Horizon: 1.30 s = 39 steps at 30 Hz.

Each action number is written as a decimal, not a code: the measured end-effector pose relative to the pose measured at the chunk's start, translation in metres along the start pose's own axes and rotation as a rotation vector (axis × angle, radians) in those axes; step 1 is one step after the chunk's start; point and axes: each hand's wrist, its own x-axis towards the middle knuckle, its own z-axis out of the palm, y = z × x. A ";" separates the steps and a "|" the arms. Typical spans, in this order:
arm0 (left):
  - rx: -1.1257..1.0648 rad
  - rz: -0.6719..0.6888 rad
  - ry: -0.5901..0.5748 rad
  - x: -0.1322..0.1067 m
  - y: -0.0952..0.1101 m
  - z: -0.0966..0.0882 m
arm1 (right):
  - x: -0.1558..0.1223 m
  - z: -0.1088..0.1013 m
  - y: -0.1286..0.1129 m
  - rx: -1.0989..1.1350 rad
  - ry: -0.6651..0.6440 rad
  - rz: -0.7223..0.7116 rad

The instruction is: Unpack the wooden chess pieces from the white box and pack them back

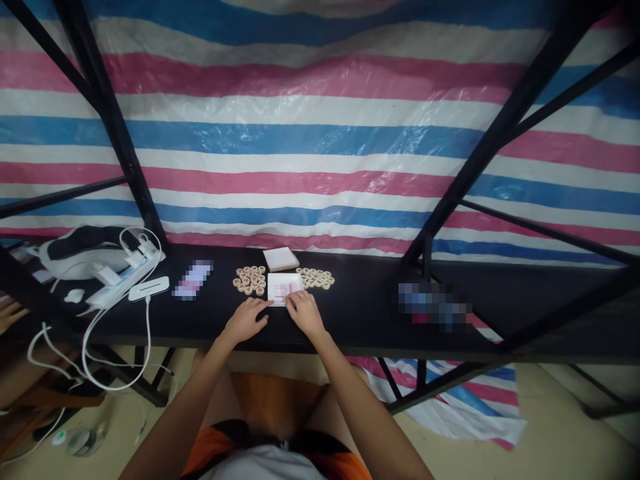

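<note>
A folded white paper sheet with red markings (284, 287) lies on the black table (360, 313). My left hand (247, 319) rests on the table at the sheet's near left corner, fingers curled and touching its edge. My right hand (304, 311) pinches the sheet's near right edge. Left of the sheet is a cluster of round wooden pieces with red marks (250, 279). Right of it lies a cluster of pale round pieces (315, 277). A small white box (281, 258) sits just behind the sheet.
A white power strip with chargers and trailing cables (127, 273) lies at the table's left, beside a dark and white bundle (80, 250). Black metal frame bars (470, 173) cross above. A striped tarp (320, 120) hangs behind. Another person's hand (9, 312) shows at the far left.
</note>
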 end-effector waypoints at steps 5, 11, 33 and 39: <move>-0.007 -0.006 0.008 0.000 -0.001 0.001 | 0.000 -0.002 -0.003 -0.051 -0.001 0.019; -0.018 -0.015 0.010 0.000 -0.001 0.001 | 0.000 -0.003 -0.002 -0.089 0.002 0.045; -0.029 -0.013 0.010 0.000 -0.001 0.000 | -0.007 -0.013 0.061 -0.250 0.070 0.607; -0.031 -0.020 0.002 0.001 0.001 -0.002 | -0.009 -0.019 0.056 -0.288 0.102 0.661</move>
